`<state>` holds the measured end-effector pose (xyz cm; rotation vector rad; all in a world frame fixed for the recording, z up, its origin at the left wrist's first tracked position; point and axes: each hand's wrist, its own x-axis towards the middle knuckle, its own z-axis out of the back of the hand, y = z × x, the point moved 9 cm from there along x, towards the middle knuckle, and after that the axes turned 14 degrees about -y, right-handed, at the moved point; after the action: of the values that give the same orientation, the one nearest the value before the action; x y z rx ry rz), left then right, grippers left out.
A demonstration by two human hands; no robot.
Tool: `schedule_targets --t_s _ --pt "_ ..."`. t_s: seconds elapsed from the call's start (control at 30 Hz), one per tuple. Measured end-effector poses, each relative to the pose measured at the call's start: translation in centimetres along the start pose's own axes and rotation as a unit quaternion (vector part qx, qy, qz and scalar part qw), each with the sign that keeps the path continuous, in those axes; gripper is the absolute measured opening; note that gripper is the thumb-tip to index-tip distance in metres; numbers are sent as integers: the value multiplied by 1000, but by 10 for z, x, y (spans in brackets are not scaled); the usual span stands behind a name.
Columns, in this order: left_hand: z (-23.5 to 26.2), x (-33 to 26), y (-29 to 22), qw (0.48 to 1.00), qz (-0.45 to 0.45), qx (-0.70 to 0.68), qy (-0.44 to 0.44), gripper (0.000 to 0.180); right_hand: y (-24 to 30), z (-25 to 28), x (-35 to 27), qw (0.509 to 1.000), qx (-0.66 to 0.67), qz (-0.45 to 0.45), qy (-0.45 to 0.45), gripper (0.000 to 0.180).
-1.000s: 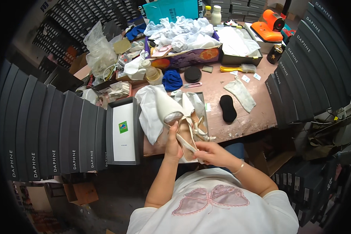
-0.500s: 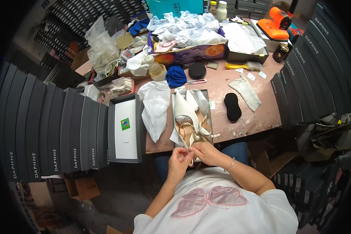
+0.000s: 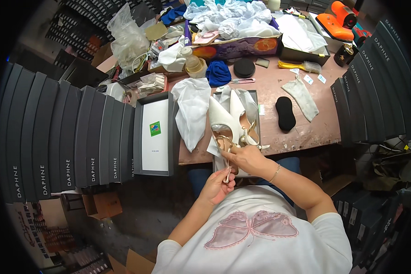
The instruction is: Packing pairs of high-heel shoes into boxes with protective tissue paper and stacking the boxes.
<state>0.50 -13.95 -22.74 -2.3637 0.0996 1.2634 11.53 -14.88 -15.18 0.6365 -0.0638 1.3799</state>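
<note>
A pair of white pointed-toe shoes with strap openings (image 3: 220, 113) lies in a grey shoe box (image 3: 257, 102) at the table's near edge, with white tissue around the toes. At the box's near end, my left hand (image 3: 217, 186) pinches a thin pale shoe strap between its fingertips. My right hand (image 3: 252, 160) reaches over the heel part of the shoes, its fingers bent at the straps. What its fingertips grip, if anything, is hidden. Left of the box lies crumpled white tissue paper (image 3: 190, 112), beside the upright grey box lid (image 3: 170, 137) with a white inside and a green sticker.
Stacked grey shoe boxes (image 3: 80, 137) wall the left side, and more boxes (image 3: 374, 86) rise at right. On the table are a black oval pad (image 3: 285, 113), a cloth pouch (image 3: 301, 99), a yellow brush (image 3: 299, 66), a blue cloth (image 3: 218, 73) and a purple carton (image 3: 235, 49) of crumpled paper.
My right hand has moved forward, away from my left, onto the shoes' straps. My left hand keeps its pinch on the strap end. The whole view has shifted slightly.
</note>
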Motion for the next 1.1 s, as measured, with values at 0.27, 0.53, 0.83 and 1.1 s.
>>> schedule_targets --t_s 0.27,0.53,0.83,1.1 --pt "-1 -24 7 998 -51 -21 -42 20 -6 -10 -9 998 11 -14 -54 40" --pt "3 -54 26 980 -70 181 -39 24 -9 -11 -13 993 46 -34 -101 31" --pt "37 -52 0 967 -160 188 -70 28 -7 42 -12 923 335 -191 -12 40" --pt "-56 -32 34 944 -60 291 146 27 -16 75 -117 929 235 -282 -50 24"
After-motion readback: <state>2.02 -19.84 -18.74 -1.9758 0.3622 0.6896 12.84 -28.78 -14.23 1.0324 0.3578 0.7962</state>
